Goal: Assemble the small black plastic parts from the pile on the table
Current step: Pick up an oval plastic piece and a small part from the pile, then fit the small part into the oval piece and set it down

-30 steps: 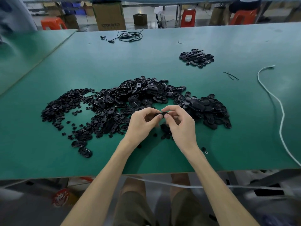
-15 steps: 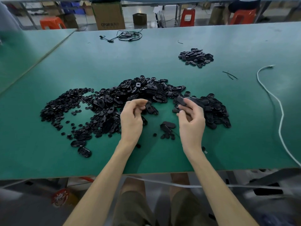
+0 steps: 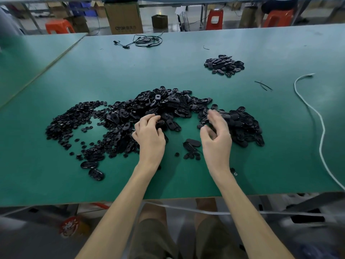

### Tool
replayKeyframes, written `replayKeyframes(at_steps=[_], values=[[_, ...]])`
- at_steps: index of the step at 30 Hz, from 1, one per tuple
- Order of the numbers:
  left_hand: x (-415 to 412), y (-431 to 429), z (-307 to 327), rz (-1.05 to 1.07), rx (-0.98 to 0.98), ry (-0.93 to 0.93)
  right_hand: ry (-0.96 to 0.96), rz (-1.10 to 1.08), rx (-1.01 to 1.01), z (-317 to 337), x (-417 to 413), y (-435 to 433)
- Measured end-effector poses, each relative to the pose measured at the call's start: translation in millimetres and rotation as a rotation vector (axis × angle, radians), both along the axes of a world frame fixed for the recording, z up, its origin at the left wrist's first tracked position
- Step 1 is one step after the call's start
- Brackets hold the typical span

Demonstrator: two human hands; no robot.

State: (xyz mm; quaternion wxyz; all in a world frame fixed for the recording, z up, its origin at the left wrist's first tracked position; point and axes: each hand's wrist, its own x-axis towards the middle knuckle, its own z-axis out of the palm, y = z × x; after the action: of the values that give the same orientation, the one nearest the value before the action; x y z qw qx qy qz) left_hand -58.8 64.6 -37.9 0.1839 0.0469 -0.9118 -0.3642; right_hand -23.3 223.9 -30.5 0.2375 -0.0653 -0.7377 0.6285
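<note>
While the left hand (image 3: 149,136) lies knuckles-up on the near edge of the pile (image 3: 168,106) of small black plastic parts, its fingers curl down among the oval pieces, and I cannot tell whether they pinch one. The right hand (image 3: 216,136) hovers just over the pile's right lobe, blurred, thumb and fingers apart and loosely bent, seemingly holding nothing. This pile spreads across the middle of the green table (image 3: 130,68), with tiny round pieces (image 3: 74,118) massed at its left end. A smaller heap (image 3: 224,65) sits well apart, farther back on the right. A white cord (image 3: 317,116) trails down the right side. Beyond the table stands a cardboard box (image 3: 123,15) printed "OTOR", the characters beside it unreadable.
</note>
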Motion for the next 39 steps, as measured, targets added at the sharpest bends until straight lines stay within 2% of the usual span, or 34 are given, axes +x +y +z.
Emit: replayKeyframes(at_steps=[6,11,15,18,26,31,39], values=[[-3,1,-2,0.025,-0.065,-0.052,0.007,0.250,0.431,-3,2,-8],[-2,-1,0,0.062,0.065,0.021,-0.023,0.382,0.545,-8,1,-10],[0,-6,1,0.015,0.314,0.081,-0.104,0.408,0.657,-13,0,-11],[1,-7,3,-0.017,0.445,0.094,-0.124,0.398,0.700,-12,0,-12],[2,-5,5,-0.058,0.539,0.114,-0.100,0.383,0.785,-10,0,-14],[4,-5,6,-0.080,0.417,0.133,-0.060,0.366,0.773,-11,0,-13],[5,-4,8,-0.101,0.355,0.133,0.005,0.309,0.668,-11,-1,-13]])
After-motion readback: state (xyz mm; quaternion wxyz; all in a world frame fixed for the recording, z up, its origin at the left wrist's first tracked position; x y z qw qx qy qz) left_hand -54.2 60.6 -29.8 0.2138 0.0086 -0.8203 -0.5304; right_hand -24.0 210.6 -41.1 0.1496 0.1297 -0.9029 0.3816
